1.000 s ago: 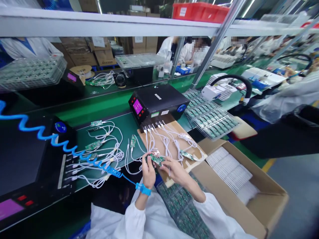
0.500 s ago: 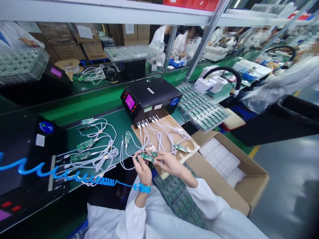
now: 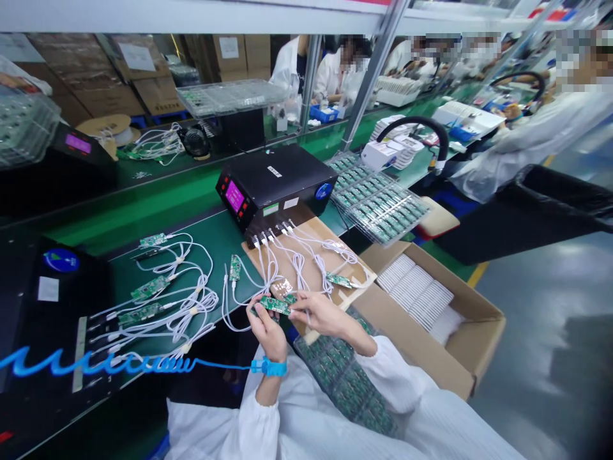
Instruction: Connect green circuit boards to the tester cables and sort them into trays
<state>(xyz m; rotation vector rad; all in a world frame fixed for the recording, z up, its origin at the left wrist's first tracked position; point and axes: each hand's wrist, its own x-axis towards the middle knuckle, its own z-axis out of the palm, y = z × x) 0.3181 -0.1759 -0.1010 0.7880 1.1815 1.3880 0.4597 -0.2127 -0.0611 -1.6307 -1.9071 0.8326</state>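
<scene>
Between my hands is a small green circuit board (image 3: 274,306). My left hand (image 3: 269,332) is closed on its left end, a blue coiled strap at the wrist. My right hand (image 3: 320,313) pinches at the board's right end; whether a cable plug is between those fingers is hidden. White cables (image 3: 297,265) run from the black test box (image 3: 278,185) over a brown board (image 3: 311,233). One green board (image 3: 235,268) stands on the green mat left of my hands, another (image 3: 339,280) lies to the right. A tray of circuit boards (image 3: 345,377) rests on my lap.
More cabled boards (image 3: 151,287) lie on the left beside a second black box (image 3: 43,306). An open carton (image 3: 483,329) of white pieces stands right, below a clear tray (image 3: 383,211) of boards. Co-workers in white sit behind. A metal shelf (image 3: 191,18) crosses the top.
The view has shifted, so the bench sits further left and slightly higher in the picture. Both hands still hold the circuit board, with little change in their grip.
</scene>
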